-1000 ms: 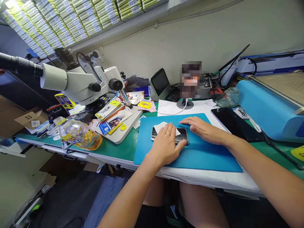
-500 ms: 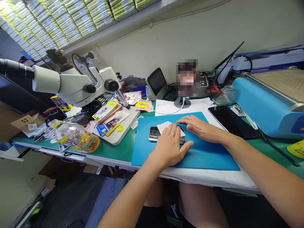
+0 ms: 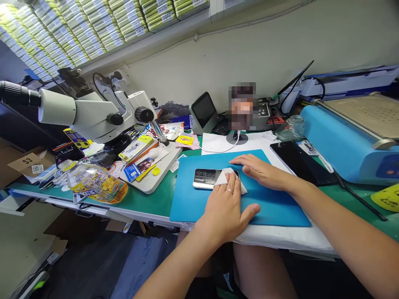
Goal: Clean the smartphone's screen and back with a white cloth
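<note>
A smartphone (image 3: 203, 178) with a dark, reflective screen lies flat on a blue mat (image 3: 187, 205). Over its right end is a folded white wipe (image 3: 223, 176), which spills past the lower right edge onto the mat. My left hand (image 3: 226, 203), with a ring on one finger, presses the wipe onto the screen. Its fingers lie flat and its thumb sticks out to the right. Just beyond the phone's right end, my right hand (image 3: 258, 170) rests on the mat with fingers stretched out, holding nothing.
On the left stand a microscope (image 3: 93, 114) and a clear plastic bottle (image 3: 96, 180), among packets and papers. A large black tablet-like slab (image 3: 301, 162) lies right of the mat, beside a blue machine (image 3: 339, 143). Behind are a glass jar (image 3: 294, 126) and a small display (image 3: 204, 110).
My left hand has slid the wipe rightward along the phone, baring more of the screen's left part. My right hand stays in about the same place. The view has shifted slightly.
</note>
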`<state>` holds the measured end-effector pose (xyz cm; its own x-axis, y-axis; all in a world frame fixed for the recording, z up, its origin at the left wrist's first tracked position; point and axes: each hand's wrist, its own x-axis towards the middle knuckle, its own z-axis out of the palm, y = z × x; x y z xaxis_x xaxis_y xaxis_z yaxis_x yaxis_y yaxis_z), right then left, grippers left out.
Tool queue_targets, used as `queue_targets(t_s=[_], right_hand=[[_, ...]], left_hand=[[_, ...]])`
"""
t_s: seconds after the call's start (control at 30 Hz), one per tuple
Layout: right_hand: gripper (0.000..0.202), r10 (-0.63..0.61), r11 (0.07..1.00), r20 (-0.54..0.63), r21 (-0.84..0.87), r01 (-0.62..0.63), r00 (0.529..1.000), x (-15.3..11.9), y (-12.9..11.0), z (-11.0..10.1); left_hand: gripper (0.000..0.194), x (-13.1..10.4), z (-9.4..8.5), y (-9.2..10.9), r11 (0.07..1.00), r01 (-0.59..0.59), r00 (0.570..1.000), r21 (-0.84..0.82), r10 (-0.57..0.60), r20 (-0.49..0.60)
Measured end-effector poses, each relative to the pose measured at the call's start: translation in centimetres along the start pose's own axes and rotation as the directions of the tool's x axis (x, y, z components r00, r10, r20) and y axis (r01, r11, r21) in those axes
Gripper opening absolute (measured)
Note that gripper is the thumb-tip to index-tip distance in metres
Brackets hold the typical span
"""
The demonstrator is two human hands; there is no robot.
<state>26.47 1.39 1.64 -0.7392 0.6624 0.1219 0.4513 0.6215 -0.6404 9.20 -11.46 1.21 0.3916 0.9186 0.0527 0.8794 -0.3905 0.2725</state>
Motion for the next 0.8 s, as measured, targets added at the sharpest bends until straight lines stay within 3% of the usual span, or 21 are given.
queue_targets(t_s=[0.1, 0.2, 0.3, 0.47, 0.57, 0.8], right_hand=[[0.087, -0.012, 1.0, -0.001, 0.004, 0.012, 1.0, 0.0, 0.2, 0.0], [0.086, -0.009, 1.0, 0.006, 0.005, 0.009, 1.0, -0.1, 0.3, -0.1], [0.081, 0.013, 1.0, 0.014, 0.008, -0.013, 1.0, -0.3, 0.3, -0.2], [0.077, 0.035, 0.999, 0.011, 0.03, -0.036, 0.999, -0.5, 0.0, -0.2], [0.075, 0.051, 0.998, 0.0, 0.038, -0.051, 0.999, -0.5, -0.4, -0.4], [0.079, 0.062, 0.998, -0.015, 0.025, -0.062, 0.998, -0.5, -0.3, -0.4]], left_hand=[[0.08, 2.5, -0.1, 0.1, 1.0, -0.014, 1.0, 0.02, 0.015, -0.011], [0.08, 3.2, -0.2, 0.0, 0.999, -0.038, 0.999, 0.021, 0.038, -0.02], [0.079, 2.3, -0.4, -1.2, 0.999, -0.037, 0.999, 0.025, 0.038, -0.037], [0.072, 0.2, -1.2, -5.4, 0.996, 0.064, 0.996, 0.067, -0.06, -0.064], [0.069, -0.6, -1.6, -7.3, 0.995, 0.061, 0.996, 0.075, -0.056, -0.064], [0.065, -0.6, -2.2, -8.3, 1.0, -0.014, 0.996, 0.02, 0.016, -0.091]])
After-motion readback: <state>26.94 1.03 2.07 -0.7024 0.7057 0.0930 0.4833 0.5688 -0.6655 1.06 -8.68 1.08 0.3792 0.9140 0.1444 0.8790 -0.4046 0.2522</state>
